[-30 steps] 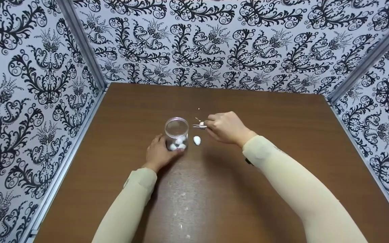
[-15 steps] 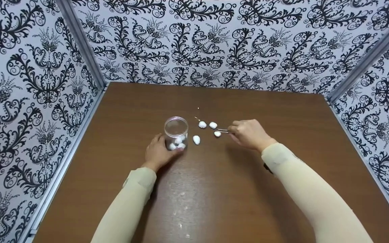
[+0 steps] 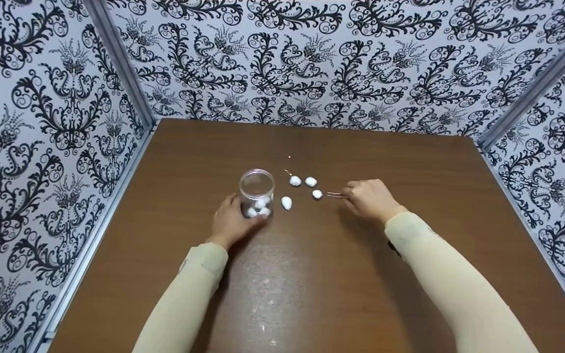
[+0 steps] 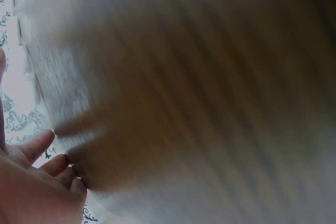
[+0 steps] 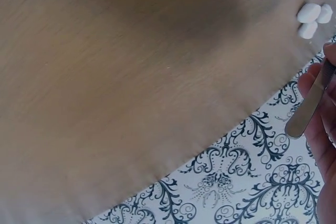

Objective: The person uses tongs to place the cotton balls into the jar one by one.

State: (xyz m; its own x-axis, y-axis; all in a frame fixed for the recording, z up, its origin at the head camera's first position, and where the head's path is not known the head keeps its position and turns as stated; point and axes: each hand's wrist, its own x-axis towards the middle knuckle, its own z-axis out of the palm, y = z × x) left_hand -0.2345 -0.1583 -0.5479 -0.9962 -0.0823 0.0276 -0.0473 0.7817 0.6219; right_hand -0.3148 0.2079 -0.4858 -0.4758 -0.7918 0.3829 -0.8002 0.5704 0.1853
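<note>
My left hand [image 3: 231, 219] curls round the lower side of a clear plastic jar [image 3: 257, 185]. Its thumb lies across the front. Several white cotton balls [image 3: 262, 203] are in the bottom of the jar, which stands upright. My right hand [image 3: 372, 200] holds metal tweezers [image 3: 335, 194], tips pointing left with a small gap between them and nothing gripped. Just left of those tips lies a loose cotton ball [image 3: 317, 194] on the table. The right wrist view shows the tweezers' flat end [image 5: 305, 111] in the fingers. In the left wrist view, only part of the hand [image 4: 44, 182] shows; the jar is out of sight.
Other loose cotton balls lie between jar and tweezers: one [image 3: 287, 203] beside the jar, one [image 3: 295, 181] further back, another [image 3: 311, 182] beside it. A thin pale wisp [image 3: 287, 172] and a tiny white speck lie behind them. Patterned walls enclose the brown table [image 3: 385, 152].
My right hand has moved right with the tweezers, away from the jar, uncovering the cotton balls behind it. Most recently the tips drew back from the nearest ball. Left hand and jar stay put.
</note>
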